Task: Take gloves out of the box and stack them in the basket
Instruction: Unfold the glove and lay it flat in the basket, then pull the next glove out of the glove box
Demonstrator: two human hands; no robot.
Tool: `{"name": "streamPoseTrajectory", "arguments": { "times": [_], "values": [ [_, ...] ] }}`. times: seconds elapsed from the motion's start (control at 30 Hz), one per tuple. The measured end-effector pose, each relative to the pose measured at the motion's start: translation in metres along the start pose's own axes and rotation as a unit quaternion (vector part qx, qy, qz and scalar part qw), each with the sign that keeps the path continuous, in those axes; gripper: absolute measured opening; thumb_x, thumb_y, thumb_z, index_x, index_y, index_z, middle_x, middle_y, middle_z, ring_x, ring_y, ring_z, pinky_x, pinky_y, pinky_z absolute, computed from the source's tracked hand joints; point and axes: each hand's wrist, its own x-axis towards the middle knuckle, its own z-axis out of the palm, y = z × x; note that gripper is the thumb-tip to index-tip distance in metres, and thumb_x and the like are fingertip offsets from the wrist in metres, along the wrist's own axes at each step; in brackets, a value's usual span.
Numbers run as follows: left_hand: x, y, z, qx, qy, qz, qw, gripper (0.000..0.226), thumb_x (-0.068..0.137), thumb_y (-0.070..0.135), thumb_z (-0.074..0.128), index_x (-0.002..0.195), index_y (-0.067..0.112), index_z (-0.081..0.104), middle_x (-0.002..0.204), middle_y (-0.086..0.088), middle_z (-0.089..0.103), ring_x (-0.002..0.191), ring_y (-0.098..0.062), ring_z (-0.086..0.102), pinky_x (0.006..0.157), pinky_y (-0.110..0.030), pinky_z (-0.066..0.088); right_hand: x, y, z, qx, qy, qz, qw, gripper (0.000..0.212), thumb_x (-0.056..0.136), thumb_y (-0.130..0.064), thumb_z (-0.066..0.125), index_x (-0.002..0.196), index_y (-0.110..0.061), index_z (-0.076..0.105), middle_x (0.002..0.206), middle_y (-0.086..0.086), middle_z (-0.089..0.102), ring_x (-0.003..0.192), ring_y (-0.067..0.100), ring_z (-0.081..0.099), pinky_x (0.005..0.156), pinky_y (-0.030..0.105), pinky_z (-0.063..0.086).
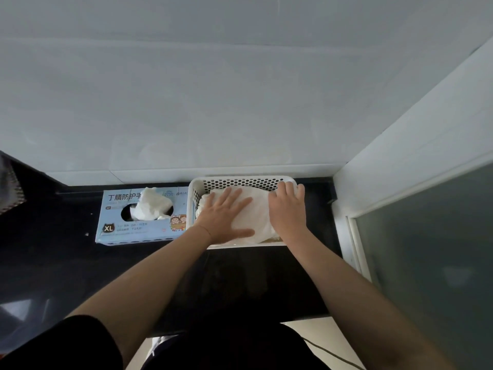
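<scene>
From the head view, one white perforated basket (241,182) sits on the dark desk (53,263) against the wall, just beside one light-blue glove box (117,231) with one white glove (153,205) poking out of its oval opening. Two bare hands lie flat on the stack of white gloves (256,212) in the basket. The left hand (226,217) has its fingers spread wide, and the right hand (288,206) has its fingers close together, reaching the basket's far rim.
</scene>
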Motion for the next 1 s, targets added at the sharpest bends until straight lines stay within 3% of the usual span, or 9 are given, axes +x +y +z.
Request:
{"name": "streamPoseTrajectory", "arguments": {
  "times": [0.17, 0.27, 0.37, 0.5, 0.63, 0.8, 1.0],
  "values": [
    [-0.025, -0.011, -0.023, -0.074, 0.147, -0.022, 0.986, 0.071, 0.089, 0.059, 0.038, 0.153, 0.032, 0.021, 0.162, 0.002, 0.019, 0.151, -0.020, 0.010, 0.122, -0.047, 0.007, 0.015, -0.040, -0.026, 0.144, 0.102, 0.016, 0.984, 0.015, 0.073, -0.007, 0.067, 0.088, -0.010, 0.067, 0.085, 0.008, 0.061, 0.086, 0.030, 0.058, 0.085, 0.049, 0.043],
    [-0.052, -0.046, -0.033, -0.098, 0.223, -0.073, 0.967, 0.071, 0.084, 0.049, 0.037, 0.150, 0.022, 0.031, 0.154, -0.005, 0.036, 0.145, -0.025, 0.027, 0.119, -0.046, 0.019, 0.022, -0.088, -0.044, 0.221, 0.116, -0.004, 0.968, 0.012, 0.072, -0.007, 0.069, 0.083, -0.011, 0.067, 0.080, 0.004, 0.062, 0.081, 0.029, 0.059, 0.082, 0.047, 0.044],
    [-0.083, -0.090, -0.036, -0.124, 0.258, -0.146, 0.947, 0.071, 0.085, 0.039, 0.052, 0.149, 0.017, 0.032, 0.150, -0.007, 0.039, 0.141, -0.028, 0.031, 0.117, -0.047, 0.024, 0.026, -0.134, -0.056, 0.270, 0.102, -0.018, 0.957, 0.004, 0.080, -0.011, 0.068, 0.082, -0.013, 0.066, 0.080, 0.002, 0.064, 0.083, 0.028, 0.061, 0.081, 0.044, 0.042],
    [-0.120, -0.142, -0.032, -0.163, 0.216, -0.220, 0.937, 0.079, 0.084, 0.034, 0.062, 0.151, 0.015, 0.025, 0.147, -0.006, 0.040, 0.137, -0.028, 0.035, 0.112, -0.045, 0.028, 0.034, -0.189, -0.073, 0.334, 0.045, -0.042, 0.941, 0.012, 0.091, -0.025, 0.061, 0.087, -0.014, 0.063, 0.083, -0.002, 0.063, 0.085, 0.023, 0.057, 0.077, 0.036, 0.031],
    [-0.140, -0.170, -0.026, -0.200, 0.103, -0.232, 0.946, 0.086, 0.085, 0.041, 0.059, 0.155, 0.020, 0.013, 0.151, -0.003, 0.035, 0.141, -0.023, 0.030, 0.114, -0.045, 0.025, 0.040, -0.229, -0.082, 0.328, -0.043, -0.018, 0.944, 0.034, 0.084, -0.051, 0.066, 0.098, -0.020, 0.062, 0.092, -0.009, 0.061, 0.088, 0.012, 0.051, 0.078, 0.032, 0.030],
    [-0.148, -0.187, -0.027, -0.225, 0.058, -0.194, 0.953, 0.082, 0.084, 0.041, 0.058, 0.153, 0.025, 0.016, 0.152, -0.002, 0.036, 0.140, -0.023, 0.030, 0.114, -0.046, 0.027, 0.041, -0.248, -0.086, 0.290, -0.068, 0.031, 0.954, 0.013, 0.091, -0.033, 0.062, 0.089, -0.021, 0.062, 0.094, -0.003, 0.063, 0.096, 0.021, 0.057, 0.080, 0.034, 0.032],
    [-0.154, -0.197, -0.033, -0.265, 0.054, -0.176, 0.947, 0.080, 0.083, 0.036, 0.060, 0.152, 0.023, 0.022, 0.148, -0.003, 0.042, 0.136, -0.024, 0.037, 0.111, -0.044, 0.031, 0.037, -0.249, -0.111, 0.260, -0.035, 0.046, 0.964, 0.023, 0.092, -0.009, 0.046, 0.072, -0.020, 0.045, 0.075, -0.001, 0.045, 0.076, 0.022, 0.040, 0.071, 0.033, 0.026]
  ]
}}
